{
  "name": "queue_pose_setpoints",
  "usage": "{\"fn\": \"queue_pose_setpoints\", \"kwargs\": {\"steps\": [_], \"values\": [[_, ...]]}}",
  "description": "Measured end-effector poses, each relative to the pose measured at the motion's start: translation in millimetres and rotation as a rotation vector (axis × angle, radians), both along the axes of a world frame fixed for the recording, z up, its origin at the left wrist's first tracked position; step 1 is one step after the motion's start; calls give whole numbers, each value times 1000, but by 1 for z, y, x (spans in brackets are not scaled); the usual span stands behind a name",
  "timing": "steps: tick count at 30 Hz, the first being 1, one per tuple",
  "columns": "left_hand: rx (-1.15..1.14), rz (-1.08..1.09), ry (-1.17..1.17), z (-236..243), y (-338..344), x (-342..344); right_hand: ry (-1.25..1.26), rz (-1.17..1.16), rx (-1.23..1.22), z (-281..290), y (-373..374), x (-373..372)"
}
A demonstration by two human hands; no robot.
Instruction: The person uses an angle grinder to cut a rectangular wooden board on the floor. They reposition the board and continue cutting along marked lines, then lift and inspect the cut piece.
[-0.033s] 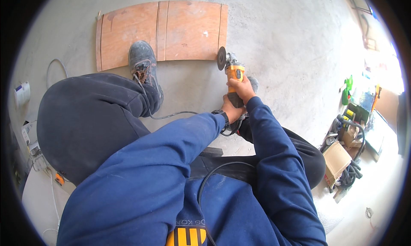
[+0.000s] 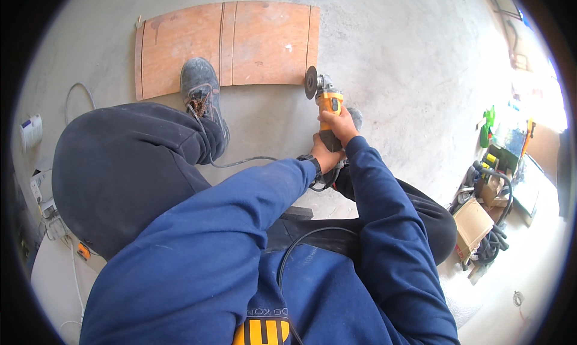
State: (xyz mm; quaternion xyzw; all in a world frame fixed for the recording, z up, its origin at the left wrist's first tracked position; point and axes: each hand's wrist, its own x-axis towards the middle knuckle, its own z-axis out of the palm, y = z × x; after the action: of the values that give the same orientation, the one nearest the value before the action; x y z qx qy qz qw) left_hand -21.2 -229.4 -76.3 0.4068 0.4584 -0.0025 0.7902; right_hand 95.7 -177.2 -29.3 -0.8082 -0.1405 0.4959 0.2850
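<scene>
The grinder (image 2: 329,108) is gripped with both hands: right hand (image 2: 341,124) clenched round the orange body, left hand (image 2: 324,159) wrapped on the rear end. Its long axis runs straight away from the body, with the disc (image 2: 311,82) set right at the board (image 2: 228,45)'s near-right corner. The board's pinned under a shoe (image 2: 201,93).

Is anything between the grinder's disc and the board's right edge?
Nothing visible: the angle grinder, held by the right hand and left hand, has its disc right at the plywood board's lower right corner.

Building site: bare concrete floor (image 2: 390,39), tools (image 2: 493,165)
</scene>
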Motion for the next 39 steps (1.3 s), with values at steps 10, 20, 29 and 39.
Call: {"fn": "queue_pose_setpoints", "kwargs": {"steps": [10, 20, 29, 39], "values": [[-9, -36, 23, 13, 17, -3, -14, 7, 25, 2, 7, -1], [-20, -32, 51, 19, 28, -1, -28, 11, -2, 4, 19, 2], [14, -35, 34, -1, 16, 1, -24, 17, -9, 0, 16, 0], [23, -39, 27, 11, 30, 1, -3, 0, 18, 1, 22, 2]]}}
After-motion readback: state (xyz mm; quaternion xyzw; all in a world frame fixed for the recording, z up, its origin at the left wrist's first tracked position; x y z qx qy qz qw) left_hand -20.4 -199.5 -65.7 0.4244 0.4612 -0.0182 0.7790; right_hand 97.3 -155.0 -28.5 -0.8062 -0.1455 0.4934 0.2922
